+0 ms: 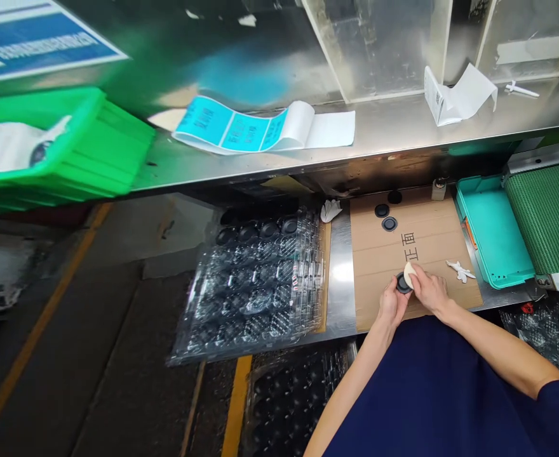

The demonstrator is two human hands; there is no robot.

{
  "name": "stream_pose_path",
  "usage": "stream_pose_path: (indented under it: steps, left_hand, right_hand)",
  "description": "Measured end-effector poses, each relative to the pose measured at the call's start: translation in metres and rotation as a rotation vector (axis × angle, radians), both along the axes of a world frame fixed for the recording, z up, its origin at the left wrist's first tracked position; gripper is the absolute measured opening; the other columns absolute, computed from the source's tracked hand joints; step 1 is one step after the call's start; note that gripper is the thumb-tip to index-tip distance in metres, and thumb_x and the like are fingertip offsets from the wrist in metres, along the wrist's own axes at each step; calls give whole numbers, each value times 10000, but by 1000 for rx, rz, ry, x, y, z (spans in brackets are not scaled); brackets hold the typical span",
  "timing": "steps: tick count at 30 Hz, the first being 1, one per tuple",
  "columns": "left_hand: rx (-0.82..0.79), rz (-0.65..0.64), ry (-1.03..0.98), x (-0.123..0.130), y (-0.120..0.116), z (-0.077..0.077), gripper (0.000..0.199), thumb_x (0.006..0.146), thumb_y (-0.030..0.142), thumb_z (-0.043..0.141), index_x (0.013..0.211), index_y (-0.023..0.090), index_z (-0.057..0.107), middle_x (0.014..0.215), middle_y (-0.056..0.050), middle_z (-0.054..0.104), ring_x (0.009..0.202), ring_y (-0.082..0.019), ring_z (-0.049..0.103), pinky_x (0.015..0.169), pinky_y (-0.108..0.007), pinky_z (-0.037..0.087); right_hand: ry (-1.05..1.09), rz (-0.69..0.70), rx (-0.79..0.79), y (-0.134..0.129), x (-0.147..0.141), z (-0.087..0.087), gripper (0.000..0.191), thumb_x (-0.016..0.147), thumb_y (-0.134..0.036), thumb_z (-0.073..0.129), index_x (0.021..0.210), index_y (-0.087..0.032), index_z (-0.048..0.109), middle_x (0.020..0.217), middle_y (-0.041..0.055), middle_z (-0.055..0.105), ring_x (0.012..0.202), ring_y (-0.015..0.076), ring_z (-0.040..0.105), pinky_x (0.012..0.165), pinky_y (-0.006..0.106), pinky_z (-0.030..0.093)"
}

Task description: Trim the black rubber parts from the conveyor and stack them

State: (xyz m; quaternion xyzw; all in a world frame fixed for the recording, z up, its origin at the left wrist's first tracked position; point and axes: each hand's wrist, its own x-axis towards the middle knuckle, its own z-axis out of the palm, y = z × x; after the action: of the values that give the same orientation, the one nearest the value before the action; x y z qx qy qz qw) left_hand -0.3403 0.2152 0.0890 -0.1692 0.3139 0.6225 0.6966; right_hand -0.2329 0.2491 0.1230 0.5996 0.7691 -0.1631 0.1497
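Over the near part of a brown cardboard sheet (370, 266), my left hand (392, 303) grips a black round part (404, 283) by its edge. Closed on a white round pad (410, 275), my right hand (429, 289) holds it against or just over the black part. Farther back on the cardboard lie three more black round parts, one of them with a greyish ring (389, 223). A crumpled white scrap (460, 271) is right of my right hand.
Clear plastic trays with black round parts (251, 285) stand at the left. Right of the cardboard are a teal tray (496, 235) and a green belt (551, 209). The raised metal shelf holds a green bin (112, 149), blue labels (241, 130) and folded white paper (460, 95).
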Motion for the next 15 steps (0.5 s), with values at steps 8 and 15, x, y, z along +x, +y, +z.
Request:
stream_pose_path:
  steps: [8, 15]
  left_hand:
    - [-6, 11, 3, 10, -4, -8, 327, 1043, 274, 455, 1077, 53, 694, 1285, -182, 628, 1195, -219, 617, 1085, -386, 490]
    - [-1, 10, -69, 3, -4, -9, 359, 1049, 300, 432, 1104, 40, 673, 1366, -191, 580, 1248, -258, 590, 1071, -398, 497]
  right_hand:
    - [18, -83, -10, 1, 6, -1, 588, 1039, -594, 137, 1588, -432, 271, 1239, 42, 473, 945, -55, 441, 947, 6, 346]
    - [128, -156, 51, 20, 20, -7, 594, 1036, -580, 205, 1568, -372, 369, 1230, 44, 479, 978, -47, 446, 935, -4, 329]
